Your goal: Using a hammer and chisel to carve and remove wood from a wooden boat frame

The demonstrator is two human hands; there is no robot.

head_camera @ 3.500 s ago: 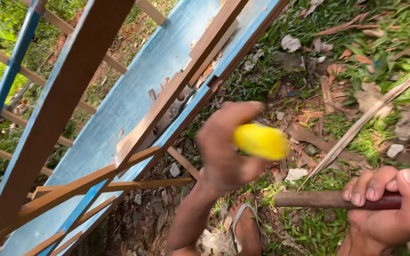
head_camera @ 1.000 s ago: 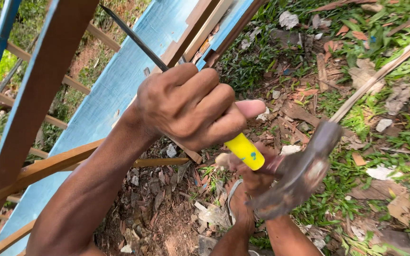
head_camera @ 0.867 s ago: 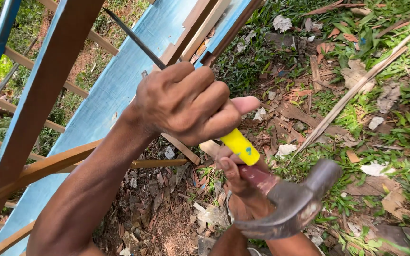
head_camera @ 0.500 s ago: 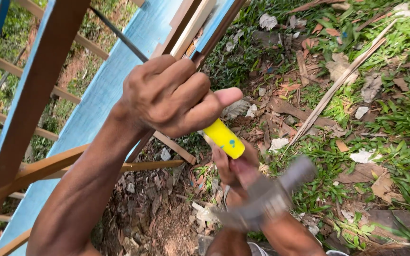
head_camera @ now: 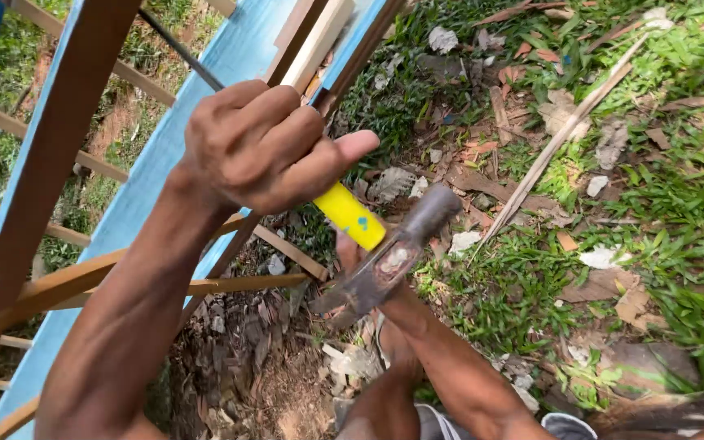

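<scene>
My left hand (head_camera: 266, 147) is clenched around a tool with a yellow handle (head_camera: 354, 217). Its thin dark metal shaft (head_camera: 179, 49) runs up and left toward the blue-painted wooden frame (head_camera: 116, 228). My right hand (head_camera: 350, 251) is mostly hidden behind the hammer (head_camera: 389, 261) that it holds. The grey hammer head lies right against the butt end of the yellow handle, with its claw pointing down and left. My right forearm (head_camera: 458, 375) comes in from the lower right.
Brown wooden slats (head_camera: 238, 285) cross under the blue frame on the left. Grass, dry leaves and wood scraps cover the ground on the right, with a long thin stick (head_camera: 564, 134) lying across it. Bare dirt (head_camera: 279, 383) shows below the hands.
The hammer was drawn back low behind the tool, then swung up until its head met the end of the yellow handle. My left hand has kept its grip on the tool.
</scene>
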